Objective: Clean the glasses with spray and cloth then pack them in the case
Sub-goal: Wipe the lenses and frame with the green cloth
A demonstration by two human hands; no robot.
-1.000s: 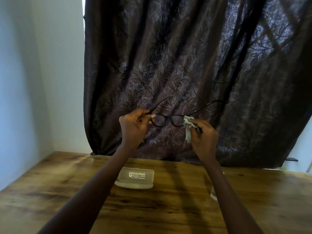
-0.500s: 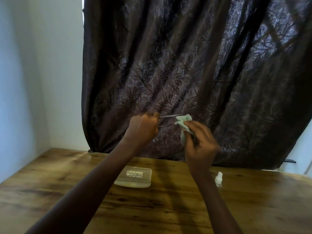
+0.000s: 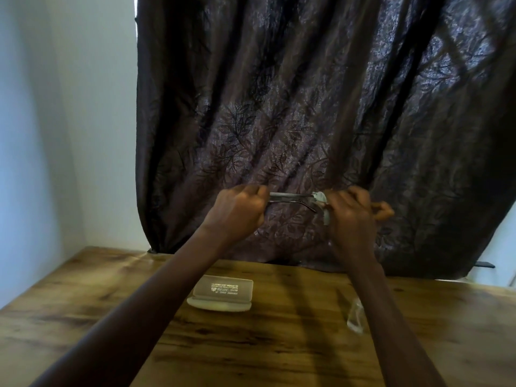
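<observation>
Both arms stretched fwd & up, forearms bare, hands raised in front of the curtain (image 3: pixel 307 107) and well above the table (image 3: pixel 83 317). L hand (image 3: pixel 237 210) is seen from the back, knuckles up, fingers curled tight round one end of the glasses (image 3: pixel 290 199), clenched on the frame. R hand (image 3: pixel 351 216) is also back-on w/ wrist bent and fingers curled, pinching the cloth (image 3: pixel 321 199) against the other end of the glasses. One finger pokes out to the right, blurred. The glasses hang in the air btwn the two hands, approx level and edge-on to the camera. They have a thin, dark, wire-like frame w/ slim arms, one w/ a bent tip; lenses can't be made out. Cloth is small, pale grey-green, soft & crumpled, w/ a tail drooping beside the R hand. On the table below lies the case (image 3: pixel 223 291): pale, oblong, rounded corners, flat top w/ printed text, cream edge underneath. Spray bottle (image 3: pixel 355 321) is small, clear plastic, partly hidden behind the R forearm, off to the right, apart from the case. Table is wood, warm brown w/ dark streaky grain and a slight sheen. Curtain is dark brown, glossy, w/ a leaf pattern and deep folds. Wall (image 3: pixel 69 107) is pale & smooth.
</observation>
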